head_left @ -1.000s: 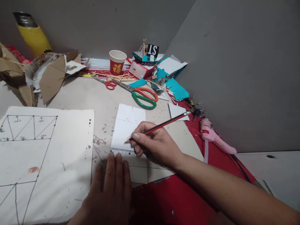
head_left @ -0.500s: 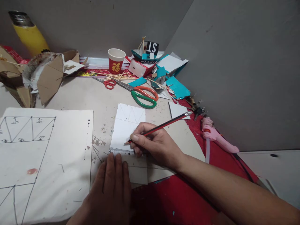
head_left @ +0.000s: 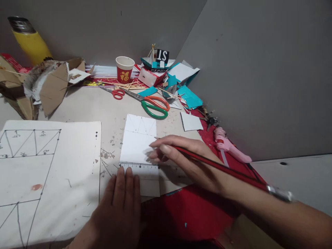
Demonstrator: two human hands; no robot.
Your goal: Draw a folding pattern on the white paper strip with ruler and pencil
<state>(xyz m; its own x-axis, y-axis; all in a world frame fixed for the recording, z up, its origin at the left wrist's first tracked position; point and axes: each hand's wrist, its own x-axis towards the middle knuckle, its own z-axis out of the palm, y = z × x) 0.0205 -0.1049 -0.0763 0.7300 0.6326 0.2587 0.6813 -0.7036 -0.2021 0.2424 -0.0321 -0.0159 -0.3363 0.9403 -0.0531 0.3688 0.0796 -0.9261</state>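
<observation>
My left hand (head_left: pixel 118 207) lies flat, fingers stretched, pressing a clear ruler (head_left: pixel 149 166) on a small white card (head_left: pixel 137 147). The card has a row of zigzag pencil lines near its far end and a line along the ruler's edge. My right hand (head_left: pixel 186 157) holds a red-and-black pencil (head_left: pixel 228 167) just above the card's right side. The pencil leans back over my wrist, its silver end blurred toward the right. To the left lies a larger sheet (head_left: pixel 77 176) with a drawn pattern of triangles and handwritten labels.
Orange-and-green scissors (head_left: pixel 155 107) and small red scissors (head_left: pixel 118 94) lie beyond the card. A paper cup (head_left: pixel 125 69), thin sticks (head_left: pixel 127 84) and blue scraps (head_left: pixel 190 97) line the back. At right is a pink glue gun (head_left: pixel 230 145); at left, cut cardboard (head_left: pixel 54 90) and a yellow bottle (head_left: pixel 32 46).
My right hand has moved right, away from the ruler's edge, and the pencil has swung from pointing up-right to lying back over the wrist. My left hand stays on the ruler.
</observation>
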